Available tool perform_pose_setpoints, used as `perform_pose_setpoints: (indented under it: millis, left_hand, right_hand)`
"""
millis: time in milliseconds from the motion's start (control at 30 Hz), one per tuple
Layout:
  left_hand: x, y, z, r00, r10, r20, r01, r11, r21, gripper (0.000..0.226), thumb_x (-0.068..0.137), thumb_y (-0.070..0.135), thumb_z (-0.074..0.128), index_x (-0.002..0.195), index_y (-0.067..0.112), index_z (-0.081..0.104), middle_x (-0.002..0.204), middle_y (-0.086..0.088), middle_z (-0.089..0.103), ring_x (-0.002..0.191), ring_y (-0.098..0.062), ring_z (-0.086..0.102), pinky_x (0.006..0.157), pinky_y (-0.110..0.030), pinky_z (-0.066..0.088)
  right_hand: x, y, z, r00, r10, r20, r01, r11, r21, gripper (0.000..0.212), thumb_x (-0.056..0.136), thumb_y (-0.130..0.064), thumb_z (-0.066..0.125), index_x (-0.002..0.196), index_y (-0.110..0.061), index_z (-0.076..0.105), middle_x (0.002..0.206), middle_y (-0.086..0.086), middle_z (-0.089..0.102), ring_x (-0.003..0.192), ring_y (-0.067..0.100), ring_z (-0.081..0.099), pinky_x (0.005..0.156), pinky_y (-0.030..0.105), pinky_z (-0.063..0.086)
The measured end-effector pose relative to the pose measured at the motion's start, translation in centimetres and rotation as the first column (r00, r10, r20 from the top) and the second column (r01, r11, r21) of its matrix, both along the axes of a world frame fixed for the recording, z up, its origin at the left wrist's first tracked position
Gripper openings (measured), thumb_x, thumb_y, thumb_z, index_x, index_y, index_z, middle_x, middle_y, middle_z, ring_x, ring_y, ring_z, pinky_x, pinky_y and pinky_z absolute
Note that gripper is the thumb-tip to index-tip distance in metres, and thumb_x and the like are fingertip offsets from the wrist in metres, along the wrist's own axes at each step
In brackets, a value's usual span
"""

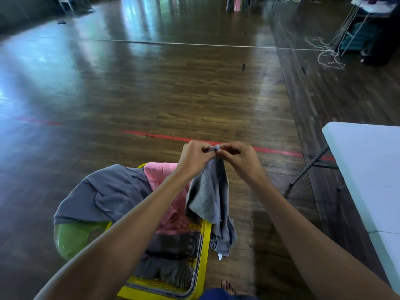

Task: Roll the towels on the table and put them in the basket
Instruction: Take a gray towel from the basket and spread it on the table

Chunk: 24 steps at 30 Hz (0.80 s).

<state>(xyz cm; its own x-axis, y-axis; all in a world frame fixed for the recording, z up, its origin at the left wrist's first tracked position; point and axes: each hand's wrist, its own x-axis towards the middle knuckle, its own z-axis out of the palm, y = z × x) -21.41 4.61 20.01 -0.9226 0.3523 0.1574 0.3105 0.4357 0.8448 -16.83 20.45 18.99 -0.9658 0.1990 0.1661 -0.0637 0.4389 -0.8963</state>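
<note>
Judged to be at the opening-out stage for the grey towel (pixel 207 195): pinched at one gathered top corner, not yet spread, not yet rolled. Advised as follows. Slide the left hand (pixel 194 158) and the right hand (pixel 238 156) apart along the top hem until a corner sits in each. Shake once to drop the folds. Carry across to the white worktop (pixel 368 169) at the right edge of frame and lay flat there before rolling. Keep the hanging tail clear of the floor and of the basket rim, to avoid a snag. Roll tight and even, else likely to slacken on transfer.

Found at centre frame, grasped at its top by the fingertips of both hands, held close together. Hangs limp below, bunched and twisted, with looped terry showing on the upper part and a small white tag (pixel 220 256) at the lowest tip. Passes in front of the right rim of the yellow basket (pixel 205 239) at lower centre; contact with the rim not determinable. Noted in the basket: a pink cloth (pixel 160 176) and what look like dark rolled towels (pixel 171 276). Noted over its left side: a darker grey cloth (pixel 108 191), draped.
</note>
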Motion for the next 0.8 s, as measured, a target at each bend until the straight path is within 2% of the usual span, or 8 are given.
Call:
perform_pose_setpoints:
  millis: [133, 200, 267, 367, 467, 600, 667, 800]
  left_hand:
    - [0.1, 0.2, -0.4, 0.998, -0.053, 0.02, 0.053, 0.998, -0.044, 0.034, 0.085, 0.027, 0.07, 0.069, -0.001, 0.062, 0.058, 0.003, 0.046, 0.058, -0.005, 0.04, 0.054, -0.028, 0.033]
    - [0.1, 0.3, -1.0, 0.99, -0.107, 0.088, 0.107, 0.994, 0.001, 0.034, 0.083, 0.033, 0.068, 0.071, 0.003, 0.062, 0.061, 0.005, 0.049, 0.06, -0.006, 0.043, 0.058, -0.03, 0.036]
    - [0.7, 0.1, -2.0, 0.971, -0.149, 0.188, 0.141, 0.989, 0.053, 0.03, 0.084, 0.036, 0.066, 0.071, 0.009, 0.063, 0.063, 0.008, 0.055, 0.061, -0.006, 0.047, 0.06, -0.029, 0.039]
    - [2.1, -1.0, -4.5, 0.952, -0.14, 0.27, 0.111, 0.986, 0.121, 0.029, 0.094, 0.016, 0.059, 0.066, 0.023, 0.06, 0.059, 0.019, 0.055, 0.059, 0.003, 0.046, 0.061, -0.019, 0.038]
    - [1.8, -1.8, -5.6, 0.973, -0.026, 0.229, -0.007, 0.99, 0.143, 0.025, 0.096, 0.013, 0.055, 0.075, 0.023, 0.063, 0.07, 0.014, 0.061, 0.071, -0.001, 0.052, 0.072, -0.028, 0.043]
    - [0.8, 0.2, -3.3, 0.995, -0.001, 0.099, -0.003, 0.999, 0.036, 0.023, 0.092, 0.021, 0.056, 0.07, 0.026, 0.059, 0.067, 0.01, 0.058, 0.067, -0.004, 0.049, 0.069, -0.034, 0.043]
    - [0.7, 1.0, -2.4, 0.998, -0.001, 0.056, 0.0, 1.0, 0.014, 0.019, 0.094, 0.02, 0.057, 0.076, 0.016, 0.065, 0.072, 0.0, 0.065, 0.069, -0.006, 0.054, 0.07, -0.035, 0.046]
    - [0.5, 1.4, -1.5, 0.997, 0.019, 0.07, -0.021, 0.999, 0.025, 0.017, 0.093, 0.024, 0.06, 0.091, 0.015, 0.074, 0.09, 0.004, 0.074, 0.088, -0.007, 0.066, 0.08, -0.028, 0.05]
  right_hand:
    - [0.3, -0.1, 0.0, 0.998, -0.043, -0.041, 0.042, 0.999, -0.025, 0.009, 0.09, -0.024, 0.065, 0.093, -0.019, 0.073, 0.094, -0.006, 0.069, 0.089, 0.007, 0.065, 0.081, 0.03, 0.052]
    - [0.0, 0.1, 0.0, 0.995, -0.082, -0.051, 0.08, 0.996, -0.046, 0.009, 0.093, -0.022, 0.06, 0.091, -0.022, 0.068, 0.096, -0.004, 0.067, 0.091, 0.01, 0.063, 0.083, 0.033, 0.051]
    - [-0.3, 0.8, 0.5, 0.987, -0.159, -0.02, 0.153, 0.971, -0.182, 0.013, 0.092, -0.025, 0.056, 0.087, -0.031, 0.066, 0.093, -0.004, 0.067, 0.092, 0.015, 0.063, 0.087, 0.041, 0.053]
    - [-0.9, 3.6, 1.5, 0.956, -0.284, 0.07, 0.287, 0.869, -0.402, 0.014, 0.094, -0.025, 0.054, 0.088, -0.031, 0.065, 0.092, -0.003, 0.067, 0.093, 0.021, 0.065, 0.091, 0.05, 0.053]
    - [-1.2, 4.6, 1.5, 0.944, -0.305, 0.127, 0.329, 0.898, -0.291, 0.013, 0.096, -0.027, 0.051, 0.094, -0.025, 0.063, 0.096, -0.005, 0.066, 0.098, 0.018, 0.062, 0.095, 0.044, 0.051]
    - [-0.7, 1.6, 1.4, 0.994, -0.049, 0.094, 0.054, 0.998, -0.044, 0.022, 0.099, -0.014, 0.047, 0.094, -0.012, 0.067, 0.089, -0.007, 0.064, 0.086, 0.007, 0.058, 0.086, 0.026, 0.044]
    - [0.0, 0.7, 1.4, 0.985, 0.106, 0.14, -0.101, 0.994, -0.046, 0.023, 0.099, -0.018, 0.05, 0.093, -0.007, 0.069, 0.078, -0.013, 0.064, 0.075, -0.001, 0.056, 0.076, 0.022, 0.044]
    - [0.6, 1.0, 1.0, 0.973, 0.164, 0.161, -0.162, 0.986, -0.022, 0.021, 0.094, -0.032, 0.059, 0.089, -0.015, 0.07, 0.079, -0.001, 0.069, 0.075, 0.007, 0.062, 0.071, 0.033, 0.05]
